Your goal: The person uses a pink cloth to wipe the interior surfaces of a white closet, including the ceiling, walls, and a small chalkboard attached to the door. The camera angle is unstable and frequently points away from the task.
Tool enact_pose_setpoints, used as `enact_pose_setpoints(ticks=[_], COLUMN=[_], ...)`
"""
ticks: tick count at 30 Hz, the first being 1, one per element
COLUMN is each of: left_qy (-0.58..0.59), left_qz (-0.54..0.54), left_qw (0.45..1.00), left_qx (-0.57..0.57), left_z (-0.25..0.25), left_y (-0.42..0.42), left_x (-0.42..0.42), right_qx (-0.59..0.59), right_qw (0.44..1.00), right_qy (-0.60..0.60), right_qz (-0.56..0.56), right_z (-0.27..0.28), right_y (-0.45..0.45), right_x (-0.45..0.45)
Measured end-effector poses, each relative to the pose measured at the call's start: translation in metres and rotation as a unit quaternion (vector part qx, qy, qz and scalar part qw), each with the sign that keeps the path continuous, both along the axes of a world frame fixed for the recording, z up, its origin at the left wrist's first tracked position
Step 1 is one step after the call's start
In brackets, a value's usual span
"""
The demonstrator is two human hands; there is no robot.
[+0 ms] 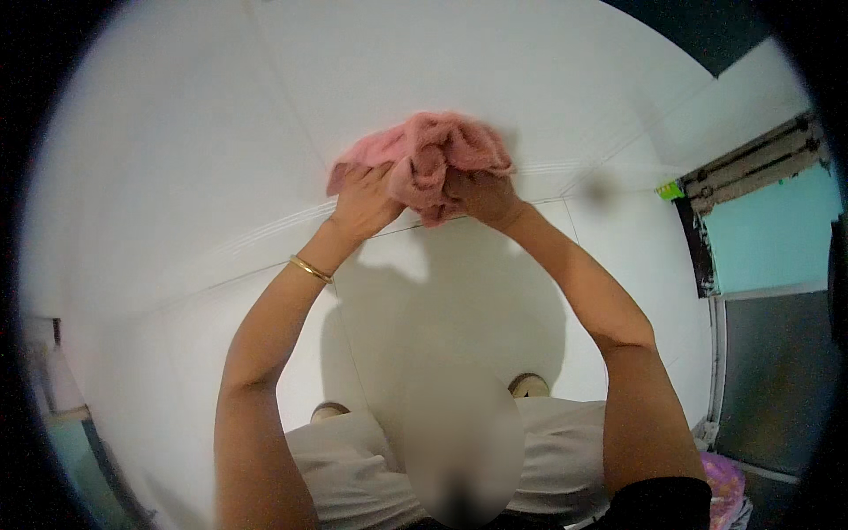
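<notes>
A crumpled pink cloth (450, 142), fuzzy like a towel, is bunched up in front of me against the lower part of a white wall (199, 132). My left hand (368, 199) grips its left side, the fingers partly covered by the folds. On the right side my right hand (487, 195) holds the cloth too, with its fingertips hidden under the fabric. Both arms reach forward, and a gold-coloured bangle (310, 269) circles my left wrist.
White floor tiles (464, 291) with thin joints lie below, under my shadow. A doorway with a rough, dark-edged frame (748, 162) stands at the right, a small green item (669, 191) beside it. Purple patterned fabric (725, 487) lies at the lower right.
</notes>
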State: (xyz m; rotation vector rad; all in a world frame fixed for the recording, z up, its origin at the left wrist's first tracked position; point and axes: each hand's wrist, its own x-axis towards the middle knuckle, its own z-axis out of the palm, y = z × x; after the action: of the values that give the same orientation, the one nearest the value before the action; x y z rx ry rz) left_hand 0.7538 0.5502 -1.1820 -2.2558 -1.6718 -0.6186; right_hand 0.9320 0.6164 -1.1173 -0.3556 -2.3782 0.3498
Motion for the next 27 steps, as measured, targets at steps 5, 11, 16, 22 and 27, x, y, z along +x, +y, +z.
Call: enact_pose_setpoints(ticks=[5, 11, 16, 22, 27], left_qy=[0.047, 0.015, -0.045, 0.134, 0.045], left_qz=[0.093, 0.131, 0.061, 0.035, 0.067], left_qw=[0.958, 0.924, 0.94, 0.979, 0.983], left_qx=[0.266, 0.358, 0.332, 0.149, 0.167], left_z=[0.121, 0.139, 0.022, -0.011, 0.068], left_y=[-0.002, -0.011, -0.017, -0.061, -0.045], left_x=[-0.016, -0.042, -0.057, -0.08, -0.079], right_qx=[0.29, 0.3, -0.037, 0.055, 0.243], right_qw=[0.945, 0.93, 0.991, 0.976, 0.967], right_qy=[0.089, 0.195, -0.011, -0.189, -0.054], right_qz=[-0.12, -0.082, 0.125, 0.089, 0.05], right_z=[0.075, 0.099, 0.025, -0.013, 0.042], right_y=[0.008, -0.017, -0.011, -0.021, -0.01], right_x=[-0.033, -0.091, -0.096, -0.073, -0.081])
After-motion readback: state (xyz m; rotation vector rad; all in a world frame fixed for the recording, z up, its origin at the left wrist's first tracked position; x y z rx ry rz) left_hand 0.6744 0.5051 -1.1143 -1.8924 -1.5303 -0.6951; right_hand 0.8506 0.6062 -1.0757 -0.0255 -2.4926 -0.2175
